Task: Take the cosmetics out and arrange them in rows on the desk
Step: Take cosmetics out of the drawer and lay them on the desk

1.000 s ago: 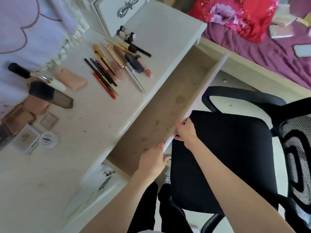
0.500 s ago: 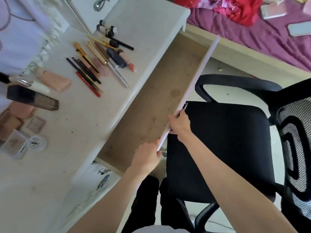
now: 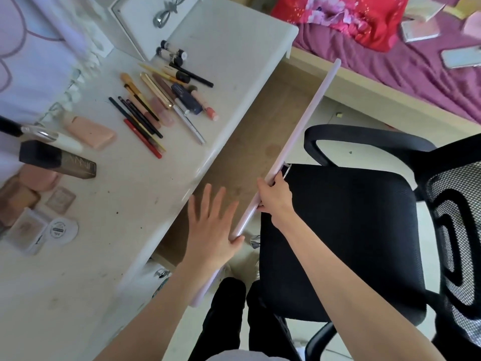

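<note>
Cosmetics (image 3: 161, 105) lie arranged on the white counter (image 3: 109, 230) across the left half of the frame: pencils, brushes and slim tubes side by side at upper centre-left, two small black-capped tubes (image 3: 173, 53) just above them. Further left sit a peach tube (image 3: 89, 131), a dark rectangular bottle (image 3: 58, 160) and a white-and-black tube (image 3: 39, 134); compacts and a round white pot (image 3: 61, 228) occupy the far left edge.

Drawer (image 3: 250, 157) stands pulled out from the counter, running diagonally through the frame centre; its brown bottom shows bare (some stains visible). Right hand (image 3: 274, 198) grips the drawer's white front panel (image 3: 302, 142) near its handle, fingers curled over the top edge. Left hand (image 3: 210, 230) is spread flat over the drawer's lower end, fingers straight and apart, thumb against the front panel.

Black office chair (image 3: 351, 235) stands at right, just beside the drawer front. Bed with purple cover (image 3: 390, 69) fills the upper right.
</note>
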Tool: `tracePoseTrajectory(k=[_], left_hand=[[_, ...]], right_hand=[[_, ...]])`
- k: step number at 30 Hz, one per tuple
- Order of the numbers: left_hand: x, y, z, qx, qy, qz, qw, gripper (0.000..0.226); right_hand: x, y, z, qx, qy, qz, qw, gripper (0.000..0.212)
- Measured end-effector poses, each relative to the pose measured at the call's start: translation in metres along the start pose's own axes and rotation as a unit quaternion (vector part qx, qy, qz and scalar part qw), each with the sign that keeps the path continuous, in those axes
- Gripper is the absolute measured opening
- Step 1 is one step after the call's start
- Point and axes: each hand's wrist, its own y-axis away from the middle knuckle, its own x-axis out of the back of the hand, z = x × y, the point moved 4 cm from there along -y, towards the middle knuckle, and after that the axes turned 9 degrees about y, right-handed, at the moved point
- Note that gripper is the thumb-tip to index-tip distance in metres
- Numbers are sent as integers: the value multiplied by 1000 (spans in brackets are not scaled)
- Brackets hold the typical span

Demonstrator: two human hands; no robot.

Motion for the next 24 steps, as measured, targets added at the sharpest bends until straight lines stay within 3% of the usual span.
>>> tracePoseTrajectory(k=[7, 11, 17, 24], left_hand=[[-7, 3, -41, 111, 8, -36, 993, 113], [-11, 4, -51, 160, 52, -19, 986, 124], [0, -4, -85, 203, 72, -29, 976, 117], [-2, -11, -104, 182, 115, -4, 977, 96]], right_hand=[[-12, 11, -10, 5, -79, -45, 996, 56], [-14, 13, -13, 26, -154, -88, 984, 60], [-33, 1, -37, 16, -212, -175, 961, 56], [-54, -11, -52, 24, -214, -180, 960, 46]])
